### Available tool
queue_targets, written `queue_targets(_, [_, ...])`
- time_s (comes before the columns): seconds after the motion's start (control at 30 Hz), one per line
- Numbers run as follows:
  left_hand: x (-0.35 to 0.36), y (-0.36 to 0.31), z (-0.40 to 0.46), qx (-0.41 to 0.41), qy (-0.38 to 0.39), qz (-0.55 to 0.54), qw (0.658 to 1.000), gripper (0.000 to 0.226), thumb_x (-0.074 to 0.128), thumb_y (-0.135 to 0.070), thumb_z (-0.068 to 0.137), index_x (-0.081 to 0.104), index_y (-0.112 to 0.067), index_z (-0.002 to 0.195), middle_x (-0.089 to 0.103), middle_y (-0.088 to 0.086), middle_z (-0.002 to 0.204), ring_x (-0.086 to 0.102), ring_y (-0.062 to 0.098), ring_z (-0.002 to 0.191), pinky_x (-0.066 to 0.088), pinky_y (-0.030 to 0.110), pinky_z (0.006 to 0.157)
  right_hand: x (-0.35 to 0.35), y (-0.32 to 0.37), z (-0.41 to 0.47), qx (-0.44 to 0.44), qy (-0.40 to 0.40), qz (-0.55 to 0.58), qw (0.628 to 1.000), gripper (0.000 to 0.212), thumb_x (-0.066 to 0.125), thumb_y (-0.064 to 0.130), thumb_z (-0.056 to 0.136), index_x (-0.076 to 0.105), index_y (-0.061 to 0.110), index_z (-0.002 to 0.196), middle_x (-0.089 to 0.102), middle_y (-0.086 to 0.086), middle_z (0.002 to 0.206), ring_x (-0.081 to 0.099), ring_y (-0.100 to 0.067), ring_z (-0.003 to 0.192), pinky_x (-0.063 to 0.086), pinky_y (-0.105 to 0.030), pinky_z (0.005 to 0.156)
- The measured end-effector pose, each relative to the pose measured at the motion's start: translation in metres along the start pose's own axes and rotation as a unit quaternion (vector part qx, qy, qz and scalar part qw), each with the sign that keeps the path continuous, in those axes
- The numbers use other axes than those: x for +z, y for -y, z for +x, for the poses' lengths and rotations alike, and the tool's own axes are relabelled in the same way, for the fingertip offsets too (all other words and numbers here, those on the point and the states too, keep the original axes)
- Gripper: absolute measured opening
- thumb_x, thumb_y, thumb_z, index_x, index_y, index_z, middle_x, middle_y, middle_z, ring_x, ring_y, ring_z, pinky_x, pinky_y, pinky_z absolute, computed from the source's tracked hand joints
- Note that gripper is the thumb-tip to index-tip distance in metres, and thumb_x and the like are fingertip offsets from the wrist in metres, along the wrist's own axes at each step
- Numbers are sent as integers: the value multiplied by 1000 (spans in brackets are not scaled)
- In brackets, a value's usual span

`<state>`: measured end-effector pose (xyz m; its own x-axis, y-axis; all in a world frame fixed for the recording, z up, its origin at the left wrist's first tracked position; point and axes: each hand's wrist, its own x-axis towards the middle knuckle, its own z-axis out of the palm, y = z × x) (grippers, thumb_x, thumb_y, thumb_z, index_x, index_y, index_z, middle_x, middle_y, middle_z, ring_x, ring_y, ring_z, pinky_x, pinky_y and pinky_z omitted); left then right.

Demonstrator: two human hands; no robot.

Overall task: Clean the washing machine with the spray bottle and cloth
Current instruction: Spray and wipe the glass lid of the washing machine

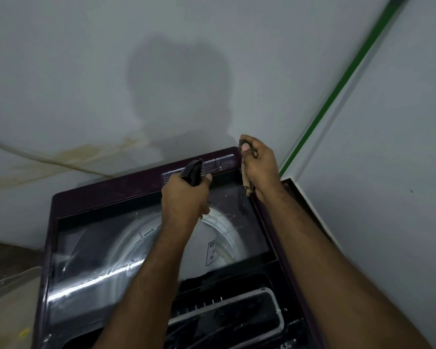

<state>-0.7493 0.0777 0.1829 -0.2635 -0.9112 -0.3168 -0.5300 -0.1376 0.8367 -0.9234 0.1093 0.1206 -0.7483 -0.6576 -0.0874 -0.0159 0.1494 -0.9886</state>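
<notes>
Washing machine (68,197) glass lid under both hands. Left hand (184,195) grips spray bottle (193,172). Right hand (261,165), just beside, clutches cloth (247,186) dangling beneath fist.

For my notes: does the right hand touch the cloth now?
Touching. In the head view the right hand grips the cloth, fingers curled round it; the cloth hangs below the fist.

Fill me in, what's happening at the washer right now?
A person stands over a top-loading washing machine with its glass lid closed. The left hand grips the black spray bottle near the rear label strip, nozzle pointing toward the back. The right hand holds a bunched brownish cloth at the back right corner. Streaks show on the glass; no spray is visible.
</notes>
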Motion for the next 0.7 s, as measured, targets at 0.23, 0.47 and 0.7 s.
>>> queue_targets(0.23, [-25,11,-9,1,23,-43,999,18,75,-31,96,64,-18,92,71,4,85,65,14,38,58,32,56,34,-35,18,-102,55,-244,963,37,54,15,105,60,13,142,58,-5,147,48,-22,140,34,-37,121])
queue_targets(0.47, [-53,42,-9,-24,8,-93,995,15,78,-27,94,72,-15,87,75,18,90,61,19,41,52,31,51,116,-28,15,-233,163,-383,879,25,57,11,97,72,13,117,67,-9,129,59,-30,120,50,-46,100])
queue_targets(0.7, [-80,36,-12,-9,16,-143,990,15,74,-32,97,67,-20,101,74,10,93,61,17,37,54,32,54,69,-37,23,-262,237,-427,832,40,57,6,100,63,12,139,51,-10,153,39,-28,148,23,-38,123])
